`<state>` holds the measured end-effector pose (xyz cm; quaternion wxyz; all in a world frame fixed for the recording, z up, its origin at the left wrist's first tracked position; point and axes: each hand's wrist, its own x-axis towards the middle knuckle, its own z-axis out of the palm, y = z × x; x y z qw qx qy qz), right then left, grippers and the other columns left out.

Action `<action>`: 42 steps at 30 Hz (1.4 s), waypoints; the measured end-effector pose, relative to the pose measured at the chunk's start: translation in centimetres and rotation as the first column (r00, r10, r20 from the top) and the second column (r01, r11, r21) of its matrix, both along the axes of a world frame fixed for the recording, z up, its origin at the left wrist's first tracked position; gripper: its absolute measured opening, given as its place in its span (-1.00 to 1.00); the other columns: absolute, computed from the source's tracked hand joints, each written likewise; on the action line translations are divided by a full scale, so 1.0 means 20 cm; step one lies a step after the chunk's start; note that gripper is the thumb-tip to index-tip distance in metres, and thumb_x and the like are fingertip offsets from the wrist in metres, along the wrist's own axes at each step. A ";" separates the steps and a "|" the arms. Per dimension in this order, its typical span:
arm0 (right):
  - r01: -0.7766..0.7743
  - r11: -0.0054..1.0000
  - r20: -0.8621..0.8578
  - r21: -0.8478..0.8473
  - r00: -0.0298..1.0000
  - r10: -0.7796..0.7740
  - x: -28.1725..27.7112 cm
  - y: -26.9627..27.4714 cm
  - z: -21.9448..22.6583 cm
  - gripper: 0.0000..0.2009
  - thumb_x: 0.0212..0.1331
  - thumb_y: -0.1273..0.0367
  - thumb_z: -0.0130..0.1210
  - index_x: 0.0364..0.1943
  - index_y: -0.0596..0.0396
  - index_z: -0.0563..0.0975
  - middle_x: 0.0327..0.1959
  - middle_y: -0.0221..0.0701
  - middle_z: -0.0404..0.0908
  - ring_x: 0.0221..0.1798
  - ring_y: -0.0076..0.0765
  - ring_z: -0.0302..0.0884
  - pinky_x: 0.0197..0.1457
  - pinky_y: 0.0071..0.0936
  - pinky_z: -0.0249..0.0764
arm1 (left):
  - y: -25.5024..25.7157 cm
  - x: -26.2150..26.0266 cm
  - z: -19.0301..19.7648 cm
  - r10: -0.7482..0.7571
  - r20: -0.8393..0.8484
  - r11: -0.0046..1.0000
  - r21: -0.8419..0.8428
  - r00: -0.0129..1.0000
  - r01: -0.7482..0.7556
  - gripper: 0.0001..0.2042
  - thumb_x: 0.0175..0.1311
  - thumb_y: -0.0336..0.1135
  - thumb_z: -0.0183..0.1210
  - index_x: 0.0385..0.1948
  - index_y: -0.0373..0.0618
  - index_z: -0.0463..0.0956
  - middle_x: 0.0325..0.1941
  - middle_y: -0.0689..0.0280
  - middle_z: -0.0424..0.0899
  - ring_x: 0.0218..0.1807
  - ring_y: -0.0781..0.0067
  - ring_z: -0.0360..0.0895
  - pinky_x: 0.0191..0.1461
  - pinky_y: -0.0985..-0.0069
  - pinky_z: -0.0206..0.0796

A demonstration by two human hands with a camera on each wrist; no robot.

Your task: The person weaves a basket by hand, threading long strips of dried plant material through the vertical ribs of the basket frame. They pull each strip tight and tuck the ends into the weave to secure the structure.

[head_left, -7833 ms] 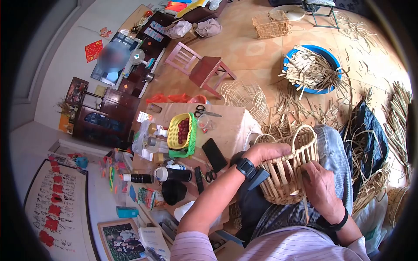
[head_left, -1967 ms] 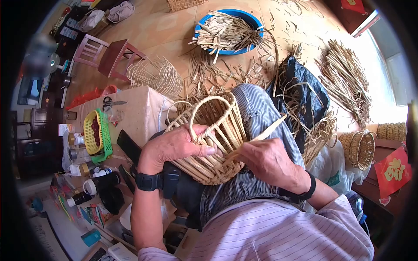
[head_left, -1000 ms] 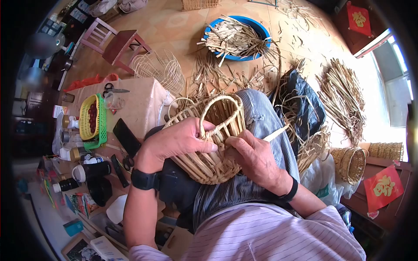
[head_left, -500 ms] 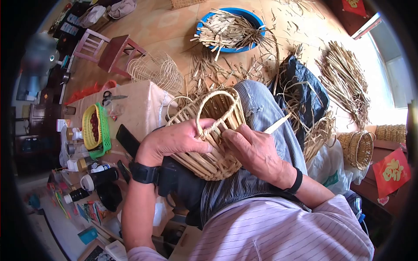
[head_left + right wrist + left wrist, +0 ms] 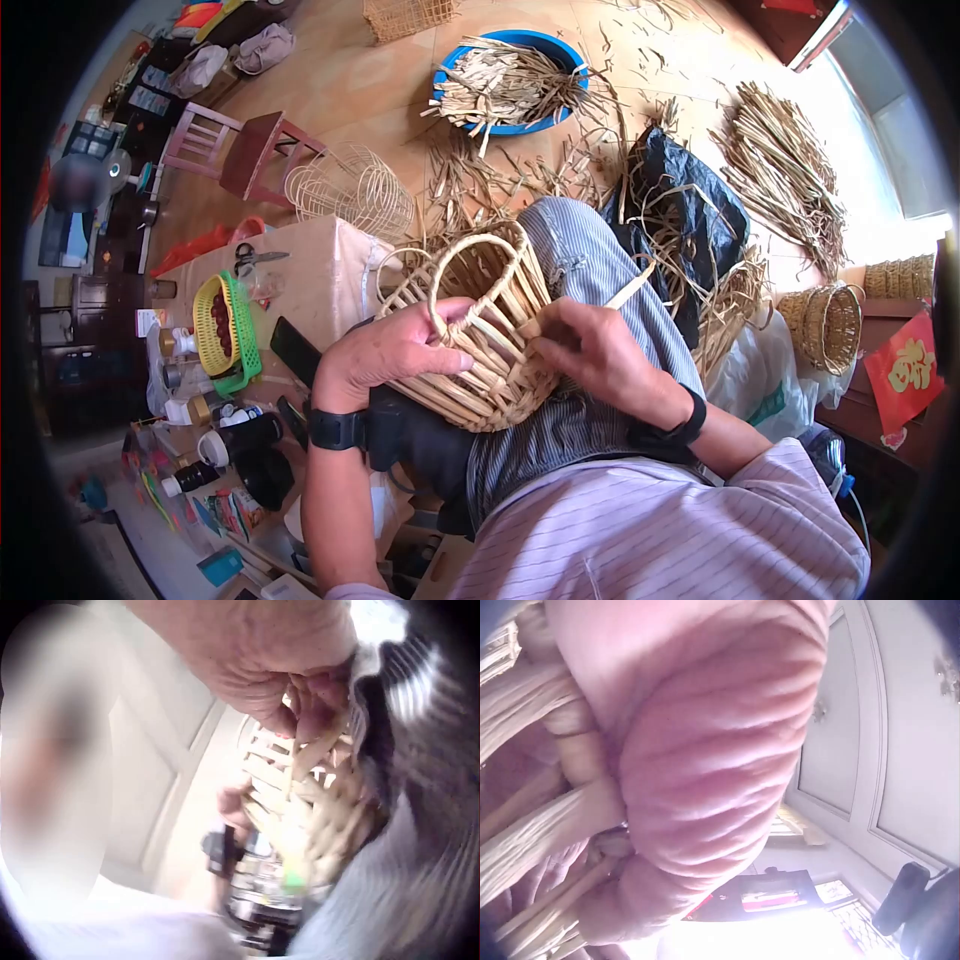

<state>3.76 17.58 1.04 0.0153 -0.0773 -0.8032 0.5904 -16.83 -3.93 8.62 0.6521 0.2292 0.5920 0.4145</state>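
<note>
A basket [image 5: 505, 395] woven of flat dried stalks, with two looped handles, lies tilted on the person's lap. My left hand [image 5: 385, 350] grips its rim beside the nearer handle [image 5: 512, 265], thumb outside and fingers reaching inside. The left wrist view shows the thumb and palm base [image 5: 712, 742] against the stakes [image 5: 536, 836]. My right hand [image 5: 612, 362] pinches a pale stalk strip at the basket's side; the strip's pointed end [image 5: 630, 287] sticks out beyond the knuckles. In the right wrist view the right fingertips [image 5: 319, 709] are close against the weave [image 5: 322, 817].
A covered table [image 5: 310, 270] at the left bears scissors [image 5: 258, 258], a yellow basket of red fruit [image 5: 213, 335], a phone [image 5: 293, 350] and bottles. A blue tub [image 5: 572, 70] of stalks, a black bag [image 5: 700, 215] and a wire-like basket frame [image 5: 350, 190] stand on the floor.
Over the last seconds the right hand shifts from low on the basket to near the rim, then slightly lower again, fingers on the strip. The left hand keeps its hold beside the handle.
</note>
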 end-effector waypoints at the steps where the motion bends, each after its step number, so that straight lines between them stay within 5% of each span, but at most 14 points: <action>1: 0.076 0.886 0.185 -0.457 0.983 0.010 0.01 0.02 0.00 -0.80 0.57 0.39 0.29 0.05 0.25 0.60 -0.29 -0.34 0.77 -0.35 -0.49 0.70 -0.30 -0.47 0.61 | 0.00 0.00 0.00 -0.014 -0.001 1.000 -0.006 1.000 0.014 -0.35 0.49 -0.29 0.39 0.57 -0.27 0.42 0.40 0.30 0.72 0.35 0.54 0.58 0.51 0.46 0.40; 6: 0.033 0.912 0.196 -0.409 0.979 0.052 -0.01 0.05 0.04 -0.82 0.58 0.40 0.29 -0.01 0.25 0.59 -0.32 -0.38 0.75 -0.27 -0.50 0.74 -0.25 -0.42 0.63 | 0.02 0.00 -0.01 -0.137 -0.092 0.990 -0.033 0.986 0.134 -0.40 0.55 -0.26 0.38 0.56 -0.21 0.46 0.38 0.32 0.74 0.35 0.54 0.59 0.51 0.45 0.40; 9: -0.089 0.995 -0.068 -0.049 0.994 0.086 -0.05 0.06 0.01 -0.80 0.56 0.38 0.33 -0.04 0.25 0.57 -0.32 -0.39 0.72 -0.26 -0.52 0.73 -0.24 -0.39 0.65 | 0.02 -0.02 -0.02 -0.208 -0.181 0.978 -0.053 0.961 0.202 -0.43 0.55 -0.27 0.38 0.52 -0.21 0.49 0.38 0.31 0.76 0.33 0.52 0.60 0.51 0.43 0.40; 14: -0.007 0.772 0.170 -0.636 0.974 0.149 -0.08 0.11 -0.03 -0.87 0.49 0.65 0.25 -0.08 0.16 0.57 -0.20 -0.51 0.67 -0.09 -0.59 0.67 -0.01 -0.48 0.72 | 0.02 -0.05 -0.02 -0.210 -0.162 0.975 -0.104 0.964 0.195 -0.46 0.53 -0.30 0.38 0.48 -0.23 0.52 0.33 0.27 0.79 0.28 0.48 0.65 0.47 0.42 0.44; 17: -0.072 0.781 0.101 -0.620 0.980 0.170 -0.07 0.14 -0.07 -0.90 0.54 0.63 0.21 -0.02 0.17 0.62 -0.10 -0.49 0.69 0.02 -0.59 0.67 0.13 -0.49 0.75 | 0.00 -0.09 -0.01 -0.248 -0.135 0.964 -0.128 0.959 0.232 -0.47 0.50 -0.28 0.42 0.44 -0.21 0.55 0.32 0.23 0.79 0.31 0.42 0.66 0.48 0.40 0.45; 18: -0.096 0.804 0.090 -0.587 0.979 0.183 -0.08 0.13 -0.08 -0.86 0.49 0.67 0.24 -0.01 0.17 0.64 -0.09 -0.50 0.69 0.08 -0.61 0.64 0.13 -0.46 0.72 | 0.00 -0.09 0.00 -0.257 -0.154 0.963 -0.120 0.954 0.241 -0.47 0.49 -0.28 0.42 0.43 -0.21 0.56 0.32 0.22 0.79 0.32 0.41 0.65 0.50 0.38 0.43; 20: -0.223 0.961 -0.134 -0.164 0.970 0.202 -0.07 0.16 0.00 -0.77 0.30 0.64 0.37 -0.02 0.15 0.65 -0.10 -0.32 0.74 0.07 -0.26 0.74 0.13 -0.28 0.67 | 0.00 -0.11 0.06 -0.261 -0.126 0.951 -0.201 0.957 0.233 -0.40 0.39 -0.33 0.51 0.44 -0.26 0.55 0.34 0.22 0.77 0.32 0.41 0.65 0.49 0.40 0.44; 23: -0.186 0.971 -0.187 -0.152 0.970 0.157 -0.04 0.13 0.01 -0.84 0.23 0.54 0.35 -0.18 0.11 0.59 -0.32 -0.15 0.69 -0.23 0.17 0.73 -0.15 -0.05 0.62 | -0.10 -0.17 0.00 -0.088 0.073 0.967 -0.232 0.993 0.103 -0.41 0.33 -0.46 0.52 0.41 -0.33 0.58 0.33 0.17 0.77 0.35 0.34 0.68 0.52 0.35 0.47; 25: -0.175 0.978 -0.206 -0.111 0.967 0.149 -0.02 0.17 -0.01 -0.85 0.25 0.52 0.33 -0.19 0.11 0.57 -0.35 -0.14 0.67 -0.27 0.22 0.71 -0.19 -0.03 0.62 | -0.08 -0.17 -0.01 -0.044 0.133 0.972 -0.223 0.990 0.073 -0.44 0.43 -0.48 0.46 0.45 -0.30 0.55 0.34 0.19 0.77 0.37 0.37 0.66 0.52 0.37 0.47; 30: 0.095 0.983 -0.205 0.158 0.977 -0.062 0.12 0.49 -0.14 -0.90 0.32 0.46 0.30 -0.19 0.06 0.59 -0.34 -0.16 0.68 -0.27 0.20 0.71 -0.22 -0.06 0.62 | -0.02 -0.21 0.04 0.050 0.148 0.924 -0.381 0.988 0.010 -0.26 0.17 -0.40 0.61 0.41 -0.39 0.51 0.32 0.08 0.78 0.32 0.24 0.73 0.45 0.30 0.56; 36: 0.523 0.756 0.184 0.395 0.761 -0.622 0.83 1.13 -1.17 -0.89 0.39 0.43 0.27 -0.09 0.11 0.71 -0.22 -0.03 0.79 -0.11 0.23 0.79 -0.03 0.01 0.68 | -0.01 -0.19 0.02 0.081 0.230 0.961 -0.277 0.970 -0.014 -0.35 0.26 -0.48 0.53 0.40 -0.43 0.51 0.32 -0.02 0.78 0.33 0.20 0.73 0.47 0.25 0.56; 37: 0.511 0.696 0.301 0.505 0.651 -0.697 1.04 1.21 -1.38 -0.90 0.36 0.45 0.27 -0.15 0.18 0.70 -0.28 -0.14 0.78 -0.21 -0.11 0.78 -0.08 -0.19 0.68 | 0.01 -0.17 0.05 0.114 0.249 0.966 -0.253 0.962 -0.049 -0.42 0.34 -0.51 0.48 0.40 -0.41 0.53 0.35 -0.03 0.77 0.36 0.21 0.72 0.48 0.25 0.56; 40: 0.399 0.685 0.567 0.610 0.385 -0.729 1.53 1.34 -1.89 -0.72 0.30 0.31 0.29 0.00 0.16 0.78 -0.12 0.01 0.84 -0.03 0.14 0.86 0.08 -0.08 0.74 | 0.04 -0.16 0.08 0.138 0.240 0.946 -0.319 0.961 -0.056 -0.39 0.30 -0.54 0.49 0.39 -0.47 0.51 0.31 -0.06 0.79 0.33 0.14 0.76 0.49 0.22 0.57; 42: 0.343 0.675 0.578 0.653 0.350 -0.737 1.65 1.28 -2.10 -0.64 0.30 0.33 0.31 0.14 0.14 0.72 -0.07 0.02 0.83 -0.04 0.12 0.87 0.04 -0.07 0.75 | 0.04 -0.15 0.09 0.175 0.195 0.928 -0.361 0.965 -0.096 -0.38 0.28 -0.56 0.50 0.39 -0.49 0.51 0.27 -0.05 0.82 0.30 0.12 0.78 0.49 0.21 0.58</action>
